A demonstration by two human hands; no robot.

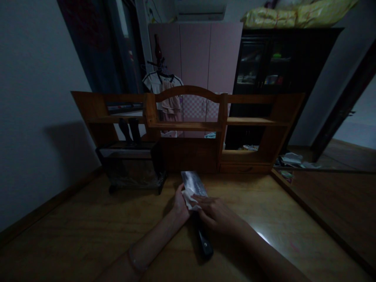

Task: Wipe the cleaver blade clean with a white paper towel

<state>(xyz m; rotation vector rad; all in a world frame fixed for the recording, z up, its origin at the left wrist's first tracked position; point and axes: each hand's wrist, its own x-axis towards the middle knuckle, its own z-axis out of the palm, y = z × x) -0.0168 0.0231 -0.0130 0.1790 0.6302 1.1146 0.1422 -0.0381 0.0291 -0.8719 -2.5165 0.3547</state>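
Observation:
A cleaver with a broad shiny blade (194,183) lies tilted between my hands, its black handle (205,241) pointing toward me over the table. My left hand (180,203) supports the blade from the left and beneath; its fingers are mostly hidden behind the metal. A crumpled white tissue (190,199) covers the lower part of the blade. With fingers bent over it, my right hand (216,211) presses that tissue against the steel near the handle.
At the left of the wooden table (141,223) stands a dark knife block (131,166) with two black-handled knives (131,131) upright in it. A wooden shelf unit (190,152) runs along the table's back. A raised edge (317,215) borders the right side.

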